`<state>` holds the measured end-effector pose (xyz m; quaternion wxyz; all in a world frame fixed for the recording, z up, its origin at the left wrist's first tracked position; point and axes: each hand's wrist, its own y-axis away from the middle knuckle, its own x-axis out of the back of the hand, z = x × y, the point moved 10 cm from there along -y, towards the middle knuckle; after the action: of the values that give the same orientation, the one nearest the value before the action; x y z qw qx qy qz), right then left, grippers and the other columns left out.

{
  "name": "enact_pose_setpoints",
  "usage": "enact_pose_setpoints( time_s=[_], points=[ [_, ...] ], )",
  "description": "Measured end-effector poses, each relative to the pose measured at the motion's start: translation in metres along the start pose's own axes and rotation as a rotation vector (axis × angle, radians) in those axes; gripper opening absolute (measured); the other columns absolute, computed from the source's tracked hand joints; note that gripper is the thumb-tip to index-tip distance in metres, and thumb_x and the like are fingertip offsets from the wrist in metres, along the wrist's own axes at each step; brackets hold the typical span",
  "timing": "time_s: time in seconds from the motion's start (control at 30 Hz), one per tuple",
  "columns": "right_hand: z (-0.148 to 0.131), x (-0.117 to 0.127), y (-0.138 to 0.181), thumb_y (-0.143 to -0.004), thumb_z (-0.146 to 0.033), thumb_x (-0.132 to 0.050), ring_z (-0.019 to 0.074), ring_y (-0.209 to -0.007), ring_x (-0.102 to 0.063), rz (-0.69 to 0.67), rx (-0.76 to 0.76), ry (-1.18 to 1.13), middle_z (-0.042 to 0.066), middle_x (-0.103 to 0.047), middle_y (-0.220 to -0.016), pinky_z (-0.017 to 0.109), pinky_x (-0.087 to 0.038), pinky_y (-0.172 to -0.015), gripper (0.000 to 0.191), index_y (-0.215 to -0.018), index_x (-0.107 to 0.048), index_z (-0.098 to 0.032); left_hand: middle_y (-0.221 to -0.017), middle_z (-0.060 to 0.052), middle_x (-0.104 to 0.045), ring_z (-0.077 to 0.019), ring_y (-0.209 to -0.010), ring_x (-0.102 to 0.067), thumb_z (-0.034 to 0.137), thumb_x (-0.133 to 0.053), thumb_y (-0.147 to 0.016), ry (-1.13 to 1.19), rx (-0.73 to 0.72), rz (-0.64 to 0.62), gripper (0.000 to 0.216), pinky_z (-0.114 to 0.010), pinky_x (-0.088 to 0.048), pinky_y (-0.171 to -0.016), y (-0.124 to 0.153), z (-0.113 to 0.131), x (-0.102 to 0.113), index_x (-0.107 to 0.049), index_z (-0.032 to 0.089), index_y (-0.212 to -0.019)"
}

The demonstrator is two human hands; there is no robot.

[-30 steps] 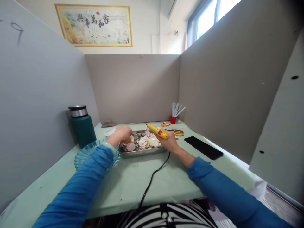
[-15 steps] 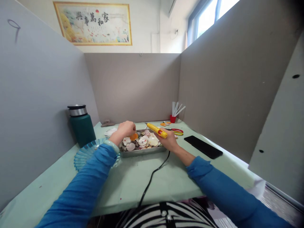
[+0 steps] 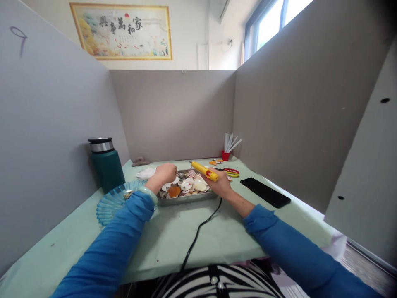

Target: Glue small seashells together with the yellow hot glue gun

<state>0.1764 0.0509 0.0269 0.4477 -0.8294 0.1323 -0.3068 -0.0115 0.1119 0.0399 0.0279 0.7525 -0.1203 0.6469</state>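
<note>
A metal tray [image 3: 186, 200] holds a heap of seashells [image 3: 187, 184] in white, cream and pinkish tones. On the heap's front left lies an orange shell [image 3: 174, 191]. My left hand [image 3: 166, 172] is over the tray's left back part with its fingers curled together, and whatever they may pinch is hidden. In my right hand [image 3: 220, 183] is a yellow glue gun [image 3: 204, 171], its nozzle pointing up and to the left above the tray's back right corner. From below that hand a black cord [image 3: 201, 225] runs down to the table's front edge.
A blue fluted glass plate [image 3: 108, 205] is under my left forearm, near a green bottle [image 3: 108, 167]. To the right lie red-and-yellow-handled scissors [image 3: 232, 171] and a black phone [image 3: 265, 192]. A red cup [image 3: 226, 156] holds white sticks. Grey partitions [image 3: 173, 111] enclose the table.
The orange shell below my left fingers has come down onto the front left of the heap. My left hand has shifted slightly, while my right hand and the glue gun have stayed put.
</note>
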Motion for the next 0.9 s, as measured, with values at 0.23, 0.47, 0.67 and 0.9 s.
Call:
enact_pose_setpoints(
  time_s=[0.23,0.47,0.67,0.9],
  points=[
    [-0.002,0.008,-0.004,-0.081,-0.042,-0.055,0.0121,-0.051,-0.046,0.054,0.019,-0.014,0.0,-0.056,-0.06,0.024,-0.037,-0.051,0.025,-0.068,-0.057,-0.021,-0.064,-0.006,-0.067,-0.0171,-0.053,-0.062,0.034,-0.062,-0.071,0.948,-0.05,0.114,0.027,-0.025,-0.046,-0.053,0.002,0.003,0.011,-0.071,0.014,-0.089],
    [-0.007,0.015,-0.004,-0.082,-0.041,-0.056,0.0117,-0.051,-0.047,0.06,0.033,-0.026,0.0,-0.057,-0.059,0.024,-0.037,-0.052,0.024,-0.07,-0.059,-0.02,-0.073,-0.006,-0.069,-0.0156,-0.064,-0.066,0.023,-0.069,-0.069,1.516,-0.071,0.088,0.041,-0.029,-0.052,-0.069,0.013,0.007,0.006,-0.066,0.013,-0.108],
    [-0.021,0.007,0.002,-0.082,-0.032,-0.056,0.0114,-0.056,-0.051,-0.059,0.112,-0.065,0.0,-0.061,-0.066,0.022,-0.037,-0.055,0.015,-0.08,-0.062,-0.019,-0.085,-0.008,-0.07,-0.0152,-0.072,-0.067,0.017,-0.071,-0.067,1.753,-0.171,0.118,0.04,-0.034,-0.052,-0.083,0.021,0.017,0.018,-0.065,0.011,-0.106],
    [-0.022,0.006,0.002,-0.082,-0.032,-0.055,0.0124,-0.057,-0.052,-0.063,0.1,-0.085,0.001,-0.062,-0.067,0.023,-0.038,-0.056,0.016,-0.08,-0.062,-0.018,-0.081,-0.004,-0.068,-0.0148,-0.066,-0.067,0.016,-0.072,-0.067,1.727,-0.201,0.204,0.03,-0.033,-0.055,-0.073,0.019,0.015,0.02,-0.056,0.012,-0.093]
  ],
)
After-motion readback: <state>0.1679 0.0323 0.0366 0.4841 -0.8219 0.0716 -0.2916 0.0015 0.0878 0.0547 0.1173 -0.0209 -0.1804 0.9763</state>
